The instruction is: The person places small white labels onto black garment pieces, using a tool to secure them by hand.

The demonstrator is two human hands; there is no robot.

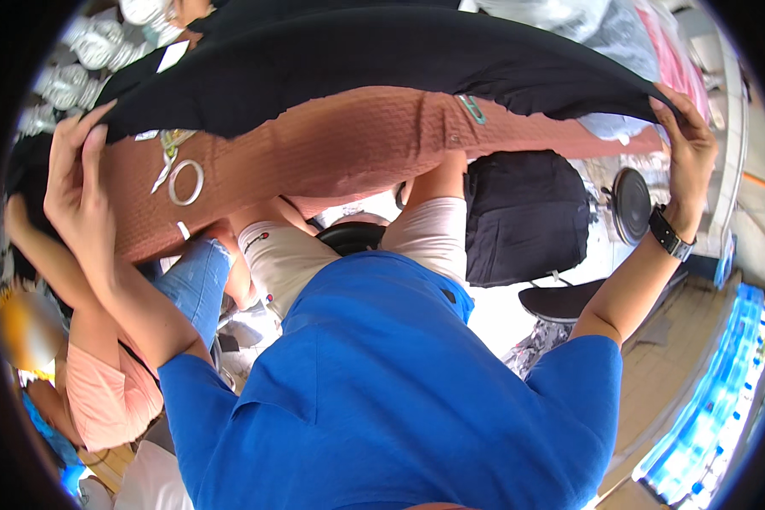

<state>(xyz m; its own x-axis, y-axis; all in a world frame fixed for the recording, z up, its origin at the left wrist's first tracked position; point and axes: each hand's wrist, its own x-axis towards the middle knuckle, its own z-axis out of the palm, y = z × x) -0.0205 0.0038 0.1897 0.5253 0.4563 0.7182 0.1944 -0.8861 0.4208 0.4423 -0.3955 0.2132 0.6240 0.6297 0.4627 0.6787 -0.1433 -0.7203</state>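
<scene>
From where I stand, the black cloth [382,55] stretches lengthwise from ten to two o'clock, its near edge pinched by the left hand's [81,191] and right hand's [694,153] fingers [667,125].

At the top, the black fabric [357,59] runs past the frame's edge and hides the far part of the brown textured cloth [331,144]. Upper left, white spools [98,42] are blurred. Far left, a neighbour's head [30,331] is blurred. The blue shirt [399,382] is cut off below.
</scene>
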